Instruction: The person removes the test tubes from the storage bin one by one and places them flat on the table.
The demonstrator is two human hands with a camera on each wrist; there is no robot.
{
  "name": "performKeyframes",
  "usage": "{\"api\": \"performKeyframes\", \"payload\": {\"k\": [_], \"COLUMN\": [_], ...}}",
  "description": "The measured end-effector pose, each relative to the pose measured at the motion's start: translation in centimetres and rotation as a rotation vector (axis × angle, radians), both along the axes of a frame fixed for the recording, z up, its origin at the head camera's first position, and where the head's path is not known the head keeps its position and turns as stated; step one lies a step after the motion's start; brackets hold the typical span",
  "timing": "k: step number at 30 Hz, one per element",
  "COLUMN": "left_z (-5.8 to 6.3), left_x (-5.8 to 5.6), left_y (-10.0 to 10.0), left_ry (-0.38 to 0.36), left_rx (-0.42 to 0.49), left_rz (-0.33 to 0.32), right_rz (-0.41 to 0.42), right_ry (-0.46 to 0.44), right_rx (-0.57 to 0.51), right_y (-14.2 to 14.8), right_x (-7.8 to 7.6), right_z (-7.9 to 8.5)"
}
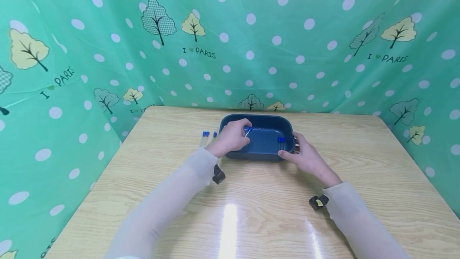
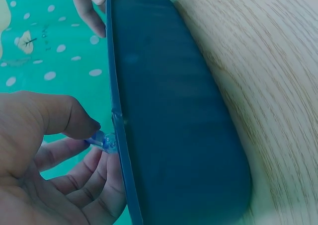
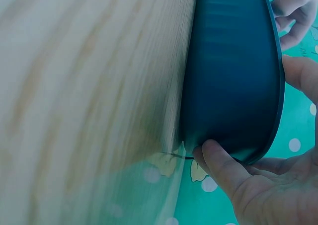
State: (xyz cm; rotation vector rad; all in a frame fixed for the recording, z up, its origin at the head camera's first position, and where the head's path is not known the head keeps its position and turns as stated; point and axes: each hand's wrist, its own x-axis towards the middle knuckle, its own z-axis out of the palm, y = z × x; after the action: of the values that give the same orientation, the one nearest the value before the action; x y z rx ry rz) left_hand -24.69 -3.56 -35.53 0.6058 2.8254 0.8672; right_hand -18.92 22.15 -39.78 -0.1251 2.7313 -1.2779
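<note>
My left hand (image 1: 233, 136) is over the left part of a dark blue rectangular basin (image 1: 256, 157). Between thumb and fingers it pinches a slim clear test tube (image 1: 246, 132) with a blue cap; in the left wrist view the clear end of the tube (image 2: 109, 142) shows beside the basin's rim. At the basin's right end, my right hand (image 1: 307, 156) grips the corner, with its thumb at the front rim and its fingers (image 3: 223, 168) against the outer wall. Two blue-capped test tubes (image 1: 281, 140) lean side by side inside the basin near that thumb.
Several more blue-capped clear test tubes (image 1: 205, 134) lie on the wooden table (image 1: 266, 203) left of the basin, partly behind the left hand. A green dotted curtain (image 1: 273, 63) hangs behind the table and along both sides.
</note>
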Motion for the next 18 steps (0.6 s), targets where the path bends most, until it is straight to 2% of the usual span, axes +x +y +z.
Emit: {"api": "performKeyframes", "payload": {"k": [18], "left_z": [-0.3], "left_x": [-0.1], "left_y": [-2.0], "left_ry": [0.013], "left_rx": [-0.012], "left_rz": [0.029], "right_rz": [-0.006], "right_ry": [0.005], "right_rx": [0.006], "right_y": [0.0], "right_x": [-0.2], "right_z": [-0.1]}}
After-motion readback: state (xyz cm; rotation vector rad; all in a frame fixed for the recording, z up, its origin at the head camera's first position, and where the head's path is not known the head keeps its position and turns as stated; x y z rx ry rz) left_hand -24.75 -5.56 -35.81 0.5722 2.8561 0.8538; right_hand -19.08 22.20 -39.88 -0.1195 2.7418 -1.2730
